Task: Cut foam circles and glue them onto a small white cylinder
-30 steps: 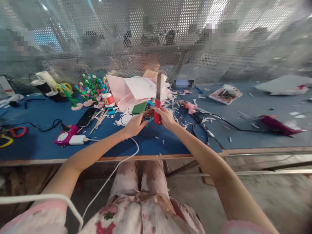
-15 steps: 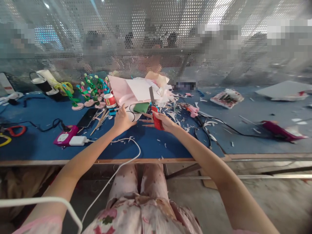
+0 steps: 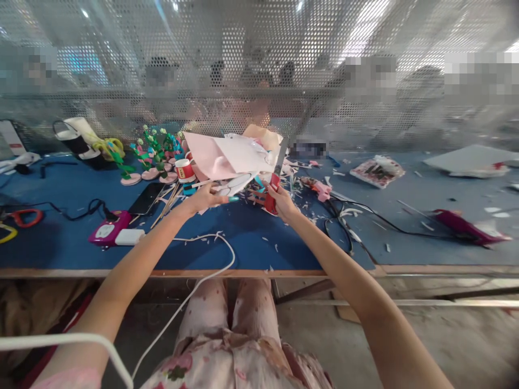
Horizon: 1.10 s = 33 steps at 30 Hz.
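Note:
My left hand [image 3: 203,199] is pinching the near left edge of a white sheet with black curved lines [image 3: 237,185], which is tilted up off the table. In my right hand [image 3: 281,202] is a red-handled knife [image 3: 272,199] with a broad grey blade pointing up and away. The blade stands just right of the sheets, and I cannot tell whether it touches them. Behind the lined sheet lie a pink sheet [image 3: 203,156] and a plain white sheet [image 3: 245,154]. Paper scraps lie beneath and around my right hand.
Left of the papers stand a red-and-white cup [image 3: 185,170] and several small artificial plants [image 3: 152,156]. A phone [image 3: 146,199] and a purple power adapter [image 3: 109,229] lie nearer. A white cable [image 3: 227,265] hangs over the table edge. A purple pouch-like item [image 3: 466,226] lies right.
My left hand moved left, took hold of the lined sheet and lifted its near edge. The green piece on it dropped from sight. The knife swung from upright to left-leaning, then right-leaning.

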Each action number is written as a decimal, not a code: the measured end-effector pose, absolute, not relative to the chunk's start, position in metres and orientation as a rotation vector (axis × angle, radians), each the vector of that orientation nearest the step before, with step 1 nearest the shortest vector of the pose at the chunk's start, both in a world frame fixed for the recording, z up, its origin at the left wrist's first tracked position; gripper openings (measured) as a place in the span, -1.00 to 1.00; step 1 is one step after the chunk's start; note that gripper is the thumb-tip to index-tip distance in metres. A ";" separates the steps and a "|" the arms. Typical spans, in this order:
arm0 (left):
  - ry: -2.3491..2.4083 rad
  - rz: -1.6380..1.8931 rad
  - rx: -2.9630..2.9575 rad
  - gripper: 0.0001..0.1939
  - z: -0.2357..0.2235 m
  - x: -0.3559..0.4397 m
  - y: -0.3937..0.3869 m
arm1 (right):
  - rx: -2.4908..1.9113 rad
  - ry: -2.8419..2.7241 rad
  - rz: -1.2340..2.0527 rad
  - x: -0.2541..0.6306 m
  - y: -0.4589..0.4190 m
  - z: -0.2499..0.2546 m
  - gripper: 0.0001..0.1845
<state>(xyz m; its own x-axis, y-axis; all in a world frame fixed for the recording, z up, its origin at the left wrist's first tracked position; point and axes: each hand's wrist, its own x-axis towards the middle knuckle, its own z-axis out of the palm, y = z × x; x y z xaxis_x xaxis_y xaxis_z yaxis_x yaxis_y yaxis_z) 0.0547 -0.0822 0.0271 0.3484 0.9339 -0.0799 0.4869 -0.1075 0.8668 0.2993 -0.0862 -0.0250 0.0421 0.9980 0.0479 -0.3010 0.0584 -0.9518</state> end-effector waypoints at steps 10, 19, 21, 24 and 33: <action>1.513 1.247 2.426 0.04 -0.018 0.069 -0.081 | -1.235 -1.297 0.773 0.308 -0.078 -0.041 -0.56; 1.648 1.211 2.243 0.00 -0.030 0.072 -0.074 | -1.513 -1.622 0.114 0.314 -0.094 -0.030 -0.65; 1.701 1.181 2.270 -0.04 -0.028 0.071 -0.075 | -1.530 -1.697 0.109 0.312 -0.099 -0.027 -0.64; 1.765 1.142 2.331 -0.10 -0.027 0.068 -0.075 | -1.552 -1.752 0.226 0.306 -0.106 -0.025 -0.60; 1.580 1.068 2.306 -0.43 -0.035 0.060 -0.055 | -1.609 -1.804 0.509 0.298 -0.106 -0.028 -0.70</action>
<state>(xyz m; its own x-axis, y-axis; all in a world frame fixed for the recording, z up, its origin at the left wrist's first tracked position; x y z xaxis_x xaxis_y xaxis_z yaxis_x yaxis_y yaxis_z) 0.0601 -0.0550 -0.0353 0.1922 0.8622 0.4687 0.7565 -0.4345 0.4889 0.2983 -0.1059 -0.0279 -0.0269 0.9763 0.2146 0.7199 0.1679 -0.6735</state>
